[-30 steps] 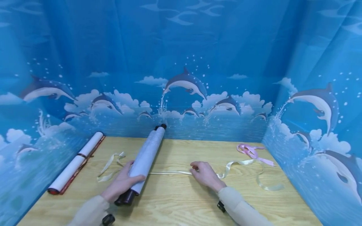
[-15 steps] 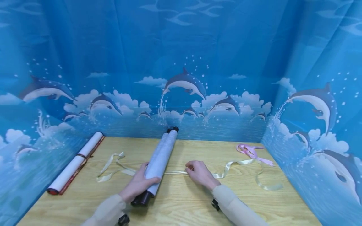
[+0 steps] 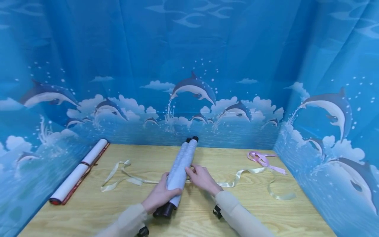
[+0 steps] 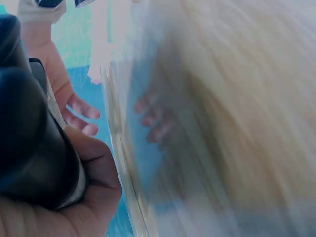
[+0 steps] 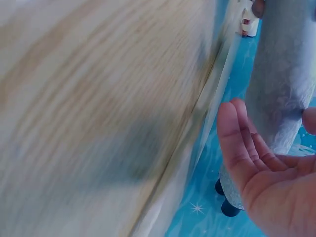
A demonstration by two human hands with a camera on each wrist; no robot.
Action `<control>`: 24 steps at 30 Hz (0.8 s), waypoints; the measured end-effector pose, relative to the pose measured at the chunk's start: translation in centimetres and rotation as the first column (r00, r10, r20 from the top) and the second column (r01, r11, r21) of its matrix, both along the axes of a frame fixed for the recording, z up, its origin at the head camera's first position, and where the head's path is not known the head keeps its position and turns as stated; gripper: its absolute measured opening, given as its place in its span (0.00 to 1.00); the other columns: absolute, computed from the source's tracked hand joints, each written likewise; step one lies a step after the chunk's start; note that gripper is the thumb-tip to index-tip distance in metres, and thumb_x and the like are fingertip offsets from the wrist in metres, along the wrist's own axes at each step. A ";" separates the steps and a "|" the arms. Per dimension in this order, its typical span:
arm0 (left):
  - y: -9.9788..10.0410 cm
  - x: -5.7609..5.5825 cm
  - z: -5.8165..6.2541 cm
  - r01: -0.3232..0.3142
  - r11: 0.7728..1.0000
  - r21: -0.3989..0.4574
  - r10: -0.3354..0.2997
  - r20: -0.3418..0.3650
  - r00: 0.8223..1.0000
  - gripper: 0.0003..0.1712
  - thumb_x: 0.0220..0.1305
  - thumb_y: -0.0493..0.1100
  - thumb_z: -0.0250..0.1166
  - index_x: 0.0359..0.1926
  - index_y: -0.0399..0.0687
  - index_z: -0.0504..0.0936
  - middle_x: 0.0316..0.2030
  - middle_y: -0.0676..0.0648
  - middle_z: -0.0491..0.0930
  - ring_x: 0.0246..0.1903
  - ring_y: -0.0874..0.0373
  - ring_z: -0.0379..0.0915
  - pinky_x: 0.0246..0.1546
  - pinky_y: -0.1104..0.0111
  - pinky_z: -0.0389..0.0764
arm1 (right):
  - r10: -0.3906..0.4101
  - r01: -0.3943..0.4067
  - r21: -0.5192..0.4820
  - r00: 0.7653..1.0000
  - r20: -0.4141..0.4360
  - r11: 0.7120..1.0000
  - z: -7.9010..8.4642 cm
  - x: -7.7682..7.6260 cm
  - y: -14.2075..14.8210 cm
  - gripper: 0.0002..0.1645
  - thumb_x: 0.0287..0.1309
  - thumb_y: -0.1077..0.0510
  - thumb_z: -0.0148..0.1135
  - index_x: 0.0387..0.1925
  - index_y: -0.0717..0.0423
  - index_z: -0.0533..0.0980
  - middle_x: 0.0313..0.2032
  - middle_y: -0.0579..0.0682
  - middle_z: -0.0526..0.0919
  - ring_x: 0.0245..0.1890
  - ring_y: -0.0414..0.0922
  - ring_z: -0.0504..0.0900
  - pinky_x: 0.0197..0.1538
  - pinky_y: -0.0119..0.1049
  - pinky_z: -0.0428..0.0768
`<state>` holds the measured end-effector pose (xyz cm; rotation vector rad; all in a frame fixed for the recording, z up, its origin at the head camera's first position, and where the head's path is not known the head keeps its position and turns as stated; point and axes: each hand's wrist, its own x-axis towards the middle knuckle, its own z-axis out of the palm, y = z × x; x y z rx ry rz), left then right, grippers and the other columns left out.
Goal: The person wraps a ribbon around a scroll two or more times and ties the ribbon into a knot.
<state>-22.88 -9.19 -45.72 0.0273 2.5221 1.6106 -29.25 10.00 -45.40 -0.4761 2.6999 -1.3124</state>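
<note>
White rolled scroll (image 3: 181, 168) — left hand (image 3: 161, 195) gripping it, right hand (image 3: 203, 179) loosely spread at its side — over cream ribbon (image 3: 228, 184) on the tabletop (image 3: 284, 217)

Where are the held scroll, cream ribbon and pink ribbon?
Held scroll (image 3: 179, 171): head view, middle of white roll.
Cream ribbon (image 3: 227, 184): head view, flat stretch right of scroll.
Pink ribbon (image 3: 264, 160): head view, middle of the tangle.

The scroll (image 3: 181, 166) hides some fingers of my left hand (image 3: 159, 195) and a stretch of cream ribbon (image 3: 227, 184). The head view cuts off the desk's (image 3: 192, 227) near edge; my left wrist view blurs its wood.
</note>
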 end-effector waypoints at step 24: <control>5.2 0.6 -0.5 0.175 0.940 -0.293 -0.215 -0.111 0.970 0.75 0.48 0.65 0.71 0.73 0.25 0.33 0.55 0.26 0.74 0.43 0.44 0.79 0.44 0.51 0.79 | -0.125 0.123 0.055 0.991 0.049 0.991 -1.0 -0.2 1.6 0.33 0.61 0.41 0.57 0.54 0.65 0.74 0.31 0.55 0.82 0.23 0.42 0.74 0.26 0.35 0.74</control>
